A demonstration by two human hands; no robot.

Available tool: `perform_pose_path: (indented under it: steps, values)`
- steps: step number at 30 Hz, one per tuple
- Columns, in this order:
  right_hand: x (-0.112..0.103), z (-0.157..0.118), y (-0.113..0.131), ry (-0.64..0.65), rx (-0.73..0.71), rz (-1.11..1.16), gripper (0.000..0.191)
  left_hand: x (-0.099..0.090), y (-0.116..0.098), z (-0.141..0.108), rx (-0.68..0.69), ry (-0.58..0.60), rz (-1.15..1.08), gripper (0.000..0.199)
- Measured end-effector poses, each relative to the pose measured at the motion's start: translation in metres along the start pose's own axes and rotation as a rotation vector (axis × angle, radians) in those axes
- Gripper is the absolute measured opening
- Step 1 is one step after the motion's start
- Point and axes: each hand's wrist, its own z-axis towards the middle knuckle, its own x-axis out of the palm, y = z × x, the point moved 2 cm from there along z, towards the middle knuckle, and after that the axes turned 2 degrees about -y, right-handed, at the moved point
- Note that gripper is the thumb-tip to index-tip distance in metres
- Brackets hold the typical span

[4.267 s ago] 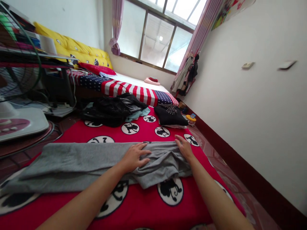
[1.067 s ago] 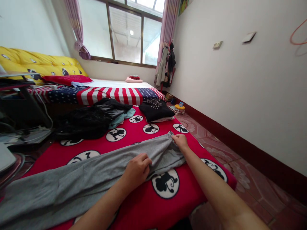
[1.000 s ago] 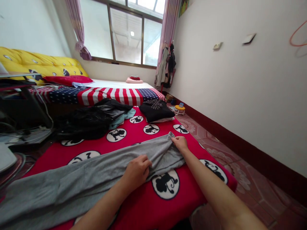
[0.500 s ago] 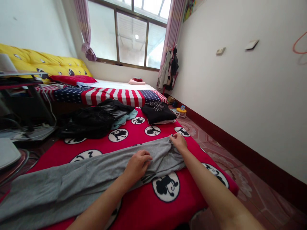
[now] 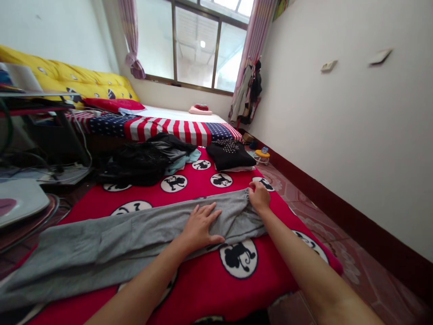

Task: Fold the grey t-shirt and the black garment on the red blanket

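Observation:
A long grey garment (image 5: 111, 241) lies spread across a red blanket (image 5: 209, 289) printed with black-and-white monkey circles. My left hand (image 5: 200, 225) rests flat on the garment near its right end, fingers spread. My right hand (image 5: 259, 198) pinches the garment's far right corner, fingers closed on the fabric. Both forearms reach in from the bottom of the head view.
A heap of black and teal clothes (image 5: 142, 158) and a folded black studded top (image 5: 230, 154) lie further along the blanket. Beyond is a flag-patterned bed cover (image 5: 162, 127). A fan base (image 5: 16, 201) and cables sit at left. The white wall (image 5: 355, 117) and tiled floor run along the right.
My left hand, which was bunched on the grey fabric, has flattened out with fingers spread. My right hand keeps its pinch on the corner. The view has shifted slightly left.

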Motion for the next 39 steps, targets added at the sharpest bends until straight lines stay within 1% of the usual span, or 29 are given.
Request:
perform_pose_path:
  steps: [2,4,6,7,9,12,16,19,21,23,25,27,29,31,33,34,36,37,39]
  values:
    - [0.002,-0.019,0.02,-0.005,-0.138,0.072,0.033,0.0,-0.002,-0.002,0.01,-0.012,-0.01,0.089]
    - [0.011,-0.041,0.035,0.058,-0.355,0.146,0.042,-0.002,-0.001,-0.004,0.033,-0.023,-0.048,0.088]
    - [0.024,-0.06,0.039,0.16,-0.522,0.153,0.051,-0.007,0.003,-0.009,0.038,-0.047,-0.114,0.082]
    - [0.031,-0.067,0.037,0.21,-0.554,0.125,0.054,-0.011,0.008,-0.013,0.025,-0.066,-0.146,0.077]
    - [0.045,-0.072,0.028,0.272,-0.537,0.044,0.056,-0.02,0.021,-0.025,-0.043,-0.101,-0.161,0.065]
    - [0.057,-0.07,0.018,0.28,-0.539,-0.035,0.058,-0.035,0.047,-0.054,-0.174,-0.11,-0.036,0.057]
    - [0.059,-0.067,0.016,0.24,-0.578,-0.091,0.059,-0.055,0.077,-0.097,-0.284,-0.116,0.16,0.058]
    - [0.061,-0.067,0.015,0.217,-0.59,-0.113,0.059,-0.07,0.095,-0.124,-0.347,-0.15,0.223,0.055]
    - [0.064,-0.067,0.013,0.2,-0.599,-0.114,0.059,-0.081,0.107,-0.138,-0.399,-0.204,0.232,0.049]
    - [0.067,-0.067,0.011,0.185,-0.61,-0.102,0.058,-0.092,0.117,-0.15,-0.444,-0.287,0.2,0.043]
    - [0.068,-0.066,0.01,0.166,-0.615,-0.071,0.058,-0.1,0.126,-0.159,-0.456,-0.375,0.142,0.039]
    - [0.064,-0.066,0.011,0.132,-0.631,0.001,0.056,-0.106,0.13,-0.166,-0.447,-0.449,0.104,0.033]
    - [0.055,-0.068,0.015,0.074,-0.68,0.122,0.052,-0.11,0.132,-0.171,-0.448,-0.492,0.119,0.028]
    - [0.042,-0.074,0.022,0.009,-0.748,0.258,0.043,-0.114,0.134,-0.174,-0.481,-0.499,0.185,0.029]
    - [0.029,-0.085,0.035,-0.034,-0.794,0.379,0.031,-0.119,0.139,-0.178,-0.551,-0.479,0.288,0.039]
    - [0.023,-0.093,0.044,-0.032,-0.807,0.43,0.026,-0.122,0.144,-0.18,-0.593,-0.465,0.334,0.047]
    - [0.014,-0.113,0.068,0.019,-0.828,0.518,0.021,-0.13,0.154,-0.184,-0.668,-0.444,0.388,0.059]
    - [0.011,-0.125,0.084,0.066,-0.842,0.551,0.021,-0.136,0.159,-0.186,-0.689,-0.45,0.394,0.061]
    - [0.006,-0.153,0.119,0.188,-0.884,0.584,0.025,-0.147,0.164,-0.189,-0.683,-0.515,0.379,0.054]
